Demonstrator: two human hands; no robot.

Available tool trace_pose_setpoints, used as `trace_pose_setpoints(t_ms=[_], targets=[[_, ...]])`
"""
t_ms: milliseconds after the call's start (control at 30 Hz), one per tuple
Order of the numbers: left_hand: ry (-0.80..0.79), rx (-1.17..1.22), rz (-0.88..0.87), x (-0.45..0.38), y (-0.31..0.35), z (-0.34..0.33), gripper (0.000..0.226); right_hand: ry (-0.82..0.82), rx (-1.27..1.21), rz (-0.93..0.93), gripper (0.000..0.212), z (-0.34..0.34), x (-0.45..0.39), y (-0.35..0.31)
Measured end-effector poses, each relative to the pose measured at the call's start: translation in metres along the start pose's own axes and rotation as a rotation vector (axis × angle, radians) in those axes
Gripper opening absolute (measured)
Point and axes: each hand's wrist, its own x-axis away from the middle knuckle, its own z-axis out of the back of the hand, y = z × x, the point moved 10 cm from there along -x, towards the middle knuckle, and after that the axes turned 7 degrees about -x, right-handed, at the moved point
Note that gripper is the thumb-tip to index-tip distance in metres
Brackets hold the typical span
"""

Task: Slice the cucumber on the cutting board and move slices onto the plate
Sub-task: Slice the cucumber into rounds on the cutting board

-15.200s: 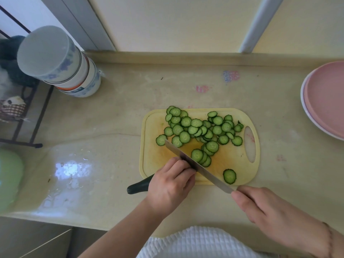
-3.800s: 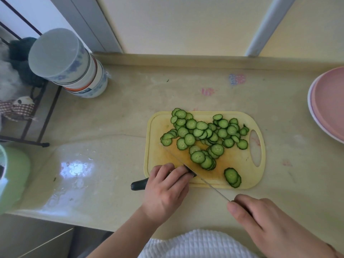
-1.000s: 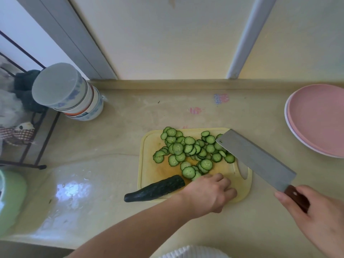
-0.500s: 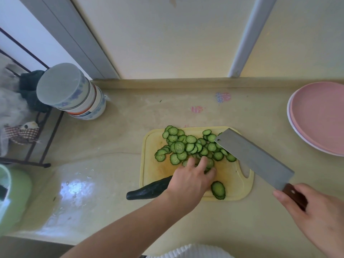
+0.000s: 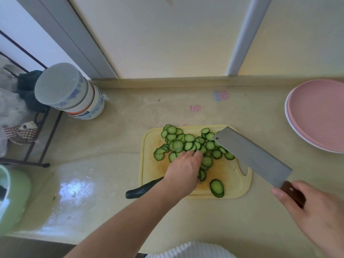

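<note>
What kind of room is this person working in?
Most likely a home kitchen: a cutting board with cucumber slices lies on a counter, with stacked bowls and pink plates nearby.

Both forearms are bare from the wrist up to the frame edge, with no sleeve, watch or bracelet showing on either. The left hand [image 5: 183,169] wears no ring or glove, and its fingertips are hidden among what lies beneath them. The right hand [image 5: 314,211], at about 4 o'clock in the view, is likewise ungloved, its nails short and unpainted. At 6 o'clock, along the bottom edge, a strip of white garment [image 5: 189,251] shows, its fabric ribbed or waffle-textured.
</note>
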Motion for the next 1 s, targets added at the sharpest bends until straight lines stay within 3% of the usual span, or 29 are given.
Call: trace_pose_setpoints(t_ms=[200, 433, 700, 867, 1000], targets=[[-0.082, -0.074, -0.063, -0.003, -0.002, -0.001, 0.045, 0.001, 0.02, -0.008, 0.061, 0.0, -0.002, 0.005], [-0.073, 0.209, 0.045, -0.012, -0.04, 0.03, 0.019, 0.011, -0.013, -0.014, 0.056, 0.001, -0.002, 0.008], [-0.108, 0.078, -0.154, -0.007, -0.022, 0.014, 0.043, -0.007, 0.005, 0.033, 0.058, -0.003, -0.003, 0.005], [-0.102, -0.123, -0.142, -0.008, -0.008, 0.005, 0.059, -0.015, -0.008, 0.052, 0.067, -0.007, -0.002, -0.003], [-0.106, -0.143, -0.111, -0.011, -0.007, 0.005, 0.053, -0.011, 0.004, 0.062, 0.066, -0.008, -0.001, -0.01]])
